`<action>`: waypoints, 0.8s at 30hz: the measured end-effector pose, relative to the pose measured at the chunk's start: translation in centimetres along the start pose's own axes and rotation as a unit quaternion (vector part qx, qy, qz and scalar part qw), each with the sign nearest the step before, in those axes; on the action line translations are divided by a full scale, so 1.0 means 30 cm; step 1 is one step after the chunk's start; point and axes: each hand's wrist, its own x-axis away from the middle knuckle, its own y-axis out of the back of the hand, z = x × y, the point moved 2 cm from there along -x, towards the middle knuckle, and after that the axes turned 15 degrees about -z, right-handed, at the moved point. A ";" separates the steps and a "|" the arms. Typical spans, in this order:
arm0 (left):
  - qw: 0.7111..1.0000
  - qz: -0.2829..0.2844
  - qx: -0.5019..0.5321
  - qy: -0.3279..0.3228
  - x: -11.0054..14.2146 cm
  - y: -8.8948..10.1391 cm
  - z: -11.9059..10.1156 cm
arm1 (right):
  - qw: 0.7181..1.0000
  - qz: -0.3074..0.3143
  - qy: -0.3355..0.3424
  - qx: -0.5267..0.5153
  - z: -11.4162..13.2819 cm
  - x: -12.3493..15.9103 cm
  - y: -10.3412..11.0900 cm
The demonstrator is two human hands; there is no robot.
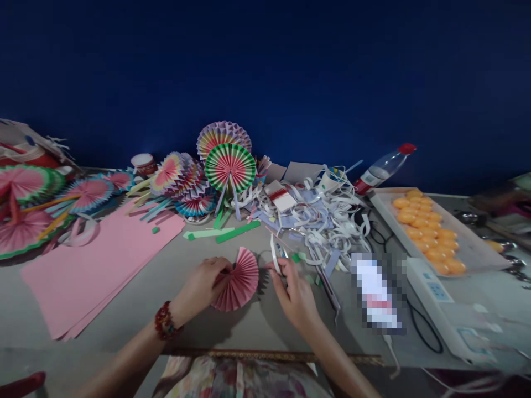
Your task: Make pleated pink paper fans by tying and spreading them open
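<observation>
My left hand [209,279] pinches the left side of a pleated pink paper fan [244,279], which is spread into a partial round above the table. A bead bracelet circles that wrist. To the right of the fan, my right hand [290,282] has thumb and fingers closed on a narrow white strip [274,251], whose free end curls upward. Scissors [327,290] lie just right of this hand. Green strips [238,231] rest on the table beyond the fan.
Pink sheets [103,260] are stacked on the left, with finished paper fans [230,174] behind. A heap of white strips [319,210] lies at the back. A bottle [384,168], a tray [385,207] of orange balls, a blurred phone [377,296] and a power strip [435,309] stand right.
</observation>
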 end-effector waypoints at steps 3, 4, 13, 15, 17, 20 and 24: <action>0.997 0.003 0.066 0.040 0.004 -0.011 0.002 | 1.000 -0.014 0.000 0.001 -0.006 0.005 -0.012; 0.993 0.006 0.102 0.055 0.005 -0.014 0.000 | 1.000 -0.010 -0.015 -0.010 -0.005 0.005 -0.013; 0.943 0.035 0.315 0.104 -0.004 -0.019 -0.049 | 0.976 -0.021 -0.105 -0.190 0.064 -0.027 0.046; 0.926 0.049 0.354 0.123 -0.009 -0.026 -0.055 | 0.975 -0.023 -0.099 -0.196 0.080 -0.028 0.062; 0.906 0.060 0.392 0.145 -0.014 -0.033 -0.061 | 0.975 -0.021 -0.089 -0.201 0.093 -0.026 0.075; 0.878 0.066 0.438 0.182 -0.021 -0.038 -0.074 | 0.974 -0.020 -0.079 -0.212 0.105 -0.021 0.091; 0.848 0.034 0.486 0.209 -0.025 -0.042 -0.088 | 0.978 -0.026 -0.065 -0.197 0.119 -0.019 0.105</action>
